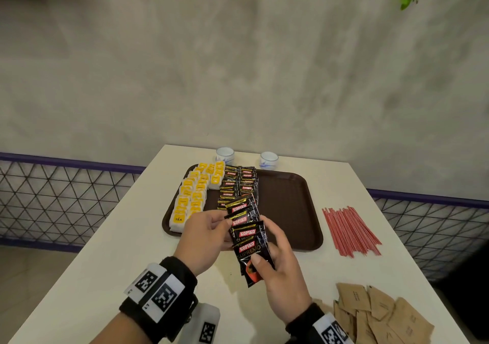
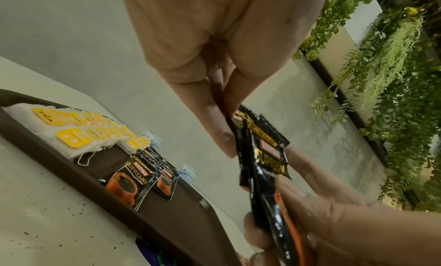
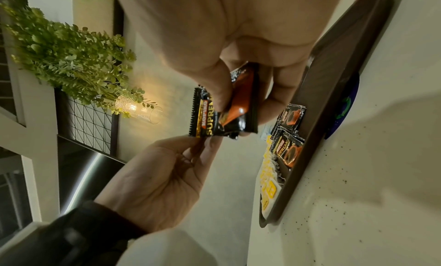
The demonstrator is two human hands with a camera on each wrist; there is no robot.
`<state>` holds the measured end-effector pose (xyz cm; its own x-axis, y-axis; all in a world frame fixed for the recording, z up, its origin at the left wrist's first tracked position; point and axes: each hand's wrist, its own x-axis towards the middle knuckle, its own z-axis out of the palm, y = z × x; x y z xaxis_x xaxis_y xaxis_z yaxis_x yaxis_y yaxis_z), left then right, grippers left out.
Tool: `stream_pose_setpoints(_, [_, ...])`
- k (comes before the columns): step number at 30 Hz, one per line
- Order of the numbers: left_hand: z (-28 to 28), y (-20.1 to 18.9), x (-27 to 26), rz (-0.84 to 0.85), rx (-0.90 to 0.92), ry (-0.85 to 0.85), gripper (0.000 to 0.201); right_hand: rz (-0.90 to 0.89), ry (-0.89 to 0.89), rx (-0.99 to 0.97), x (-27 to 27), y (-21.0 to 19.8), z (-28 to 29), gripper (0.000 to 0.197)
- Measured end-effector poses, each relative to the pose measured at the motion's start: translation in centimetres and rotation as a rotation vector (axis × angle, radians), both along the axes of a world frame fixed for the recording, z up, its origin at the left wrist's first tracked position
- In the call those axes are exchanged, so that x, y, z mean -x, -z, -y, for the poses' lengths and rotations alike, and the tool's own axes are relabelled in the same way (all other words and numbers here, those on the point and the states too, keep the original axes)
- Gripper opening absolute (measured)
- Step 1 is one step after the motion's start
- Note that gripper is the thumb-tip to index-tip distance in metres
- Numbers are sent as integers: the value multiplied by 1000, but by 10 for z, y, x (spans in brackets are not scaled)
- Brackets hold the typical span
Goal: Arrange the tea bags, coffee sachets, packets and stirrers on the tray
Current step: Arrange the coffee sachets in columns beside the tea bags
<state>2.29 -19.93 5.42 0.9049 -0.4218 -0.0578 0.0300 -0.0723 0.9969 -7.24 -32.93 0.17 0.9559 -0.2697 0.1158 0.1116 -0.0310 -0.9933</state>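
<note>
In head view alone: stirrers (image 1: 350, 231) beside tray (image 1: 296, 211)

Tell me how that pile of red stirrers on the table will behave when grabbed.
The red stirrers look thin and straight, so probably light and fairly stiff. They lie loose and fanned on the white table, so a handful may splay or slip. Probably round, so pushed ones may roll.
</note>
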Motion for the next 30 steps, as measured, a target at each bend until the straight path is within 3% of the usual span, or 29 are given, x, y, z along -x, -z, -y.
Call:
stream_pose_setpoints(14, [-3,3,0,48,6,-36,7,-66,-24,-33,3,-3,0,66])
stream_pose_setpoints(25, [3,9,-6,10,17,-29,7,-186,7,-115,-7,-1,10,39])
stream_pose_setpoints(30, [9,11,-9,-30,19,2,7,-168,52,-147,-13,3,9,41])
